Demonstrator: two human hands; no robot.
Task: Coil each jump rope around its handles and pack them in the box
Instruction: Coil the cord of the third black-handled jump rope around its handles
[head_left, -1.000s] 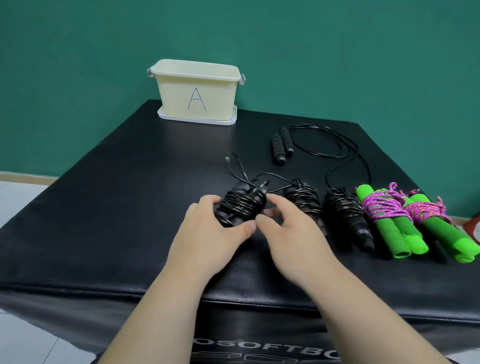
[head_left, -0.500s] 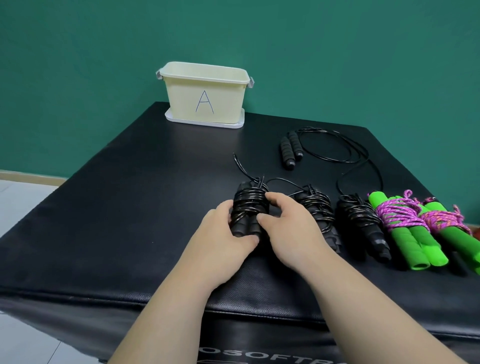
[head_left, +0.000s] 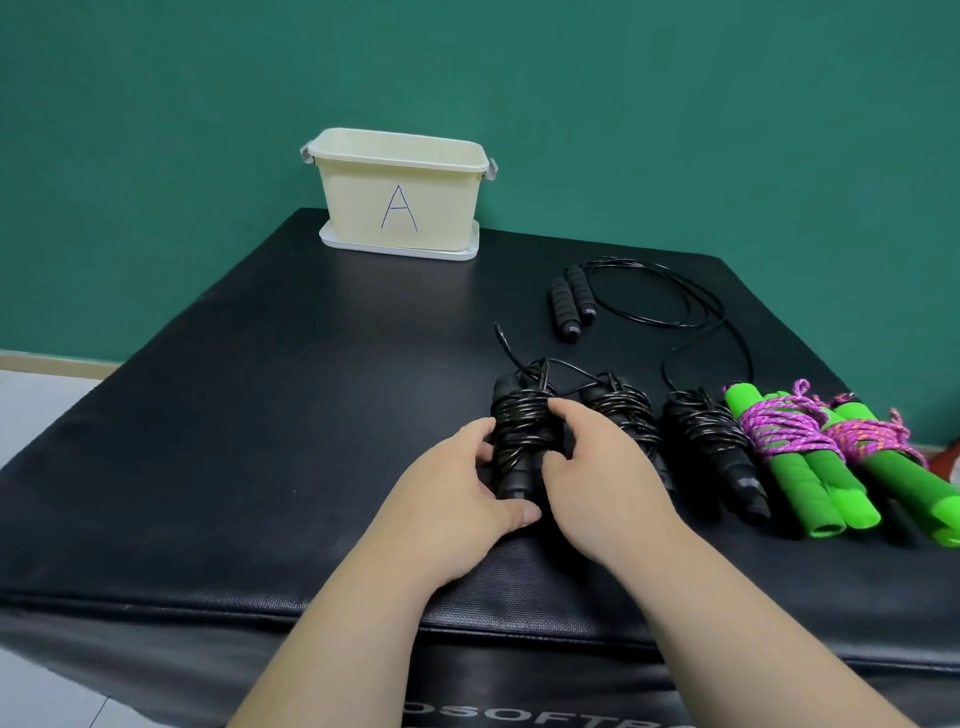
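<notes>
A black jump rope coiled around its handles lies on the black mat, with a loose cord end sticking up behind it. My left hand grips its left side, thumb under the handle ends. My right hand grips its right side, fingers curled over the coil. Two more coiled black ropes lie to the right, then two green-handled ropes wound with pink cord. An uncoiled black rope lies further back. The cream box marked A stands open at the far edge.
The black padded mat covers the table; its front edge runs just below my wrists. A green wall stands behind the box. A red object shows at the right edge.
The coiled black rope has been turned from slanted to lengthwise between my hands, and both hands have closed in on its sides. The view has shifted slightly left.
</notes>
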